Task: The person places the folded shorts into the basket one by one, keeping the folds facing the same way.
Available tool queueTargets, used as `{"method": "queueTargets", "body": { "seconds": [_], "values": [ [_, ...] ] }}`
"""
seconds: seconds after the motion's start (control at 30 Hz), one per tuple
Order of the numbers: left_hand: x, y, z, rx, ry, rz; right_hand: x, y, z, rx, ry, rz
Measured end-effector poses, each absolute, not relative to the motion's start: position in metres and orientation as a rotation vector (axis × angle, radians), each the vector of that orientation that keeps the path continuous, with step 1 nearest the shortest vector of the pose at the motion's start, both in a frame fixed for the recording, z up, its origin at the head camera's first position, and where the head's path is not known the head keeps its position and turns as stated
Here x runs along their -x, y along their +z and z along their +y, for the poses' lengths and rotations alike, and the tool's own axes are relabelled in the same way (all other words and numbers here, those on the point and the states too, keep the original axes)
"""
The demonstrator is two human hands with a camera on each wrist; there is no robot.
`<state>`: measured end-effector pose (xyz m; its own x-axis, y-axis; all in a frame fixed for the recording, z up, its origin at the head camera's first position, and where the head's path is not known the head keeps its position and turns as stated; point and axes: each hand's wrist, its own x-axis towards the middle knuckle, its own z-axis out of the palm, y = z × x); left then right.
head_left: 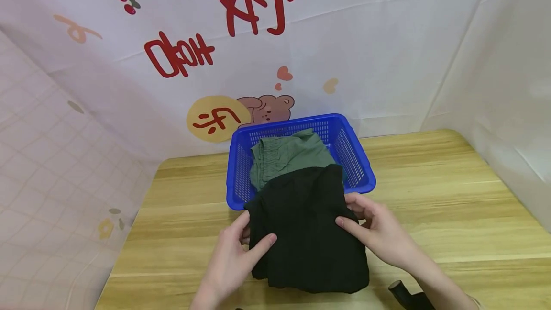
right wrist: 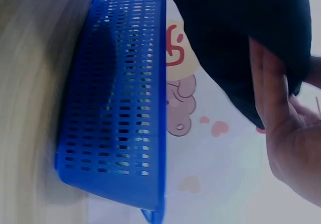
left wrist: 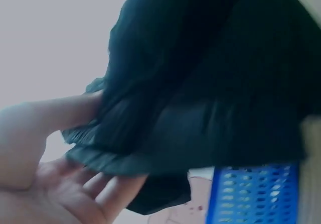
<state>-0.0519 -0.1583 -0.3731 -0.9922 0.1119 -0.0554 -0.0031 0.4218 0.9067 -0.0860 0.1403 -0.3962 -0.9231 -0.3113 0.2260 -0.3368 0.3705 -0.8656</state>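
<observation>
Both hands hold a folded black garment (head_left: 314,233) by its two sides, in front of and partly over the near rim of a blue plastic basket (head_left: 366,183). The left hand (head_left: 234,255) has its thumb on top of the cloth and its fingers beneath, as the left wrist view also shows with gathered fabric (left wrist: 120,133) in the grip. On the other side the right hand (head_left: 379,228) pinches the edge, thumb above, fingers under. A folded green garment (head_left: 290,154) with a gathered waistband lies inside the basket, its near part hidden by the black cloth.
The basket stands on a wood-grain table (head_left: 430,195) near a white printed backdrop (head_left: 366,51). At the table's near right, below the right forearm, a dark object (head_left: 404,295) is partly cut off by the frame.
</observation>
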Motion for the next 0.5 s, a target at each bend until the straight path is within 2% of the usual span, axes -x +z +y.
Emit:
{"method": "queueTargets", "body": {
  "seconds": [0.23, 0.5],
  "values": [
    [0.059, -0.388, -0.147, 0.013, 1.969, 2.476, 0.094, -0.402, 0.137, -0.366, 1.706, -2.559],
    [0.057, -0.396, -0.137, -0.017, 2.090, 2.583, 0.094, -0.403, 0.133, -0.322, 1.758, -2.481]
  ]
}}
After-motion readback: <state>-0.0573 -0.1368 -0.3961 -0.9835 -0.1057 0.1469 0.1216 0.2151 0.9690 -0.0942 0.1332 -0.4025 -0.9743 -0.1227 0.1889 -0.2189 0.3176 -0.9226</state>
